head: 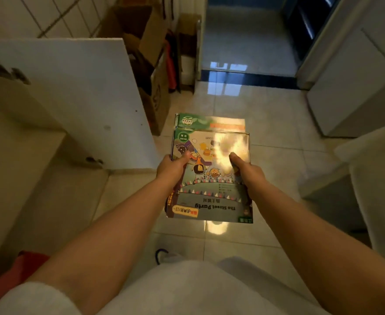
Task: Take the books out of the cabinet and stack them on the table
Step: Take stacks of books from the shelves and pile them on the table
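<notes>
A small pile of thin picture books (209,196) is held flat in the air over the tiled floor, in the middle of the view. The top cover shows cartoon figures and the title "The Street Party", upside down to me. A second book with a green and orange cover (209,121) sticks out from under its far edge. My left hand (173,167) grips the pile's left edge, thumb on top. At the right edge my right hand (243,169) grips it the same way. The white cabinet door (78,98) stands open at the left.
Brown cardboard boxes (150,64) stand behind the cabinet door. A white unit (357,87) runs along the right, and a pale covered surface (373,178) sits at the right edge. Glossy floor tiles (243,98) lead to a doorway at the far end.
</notes>
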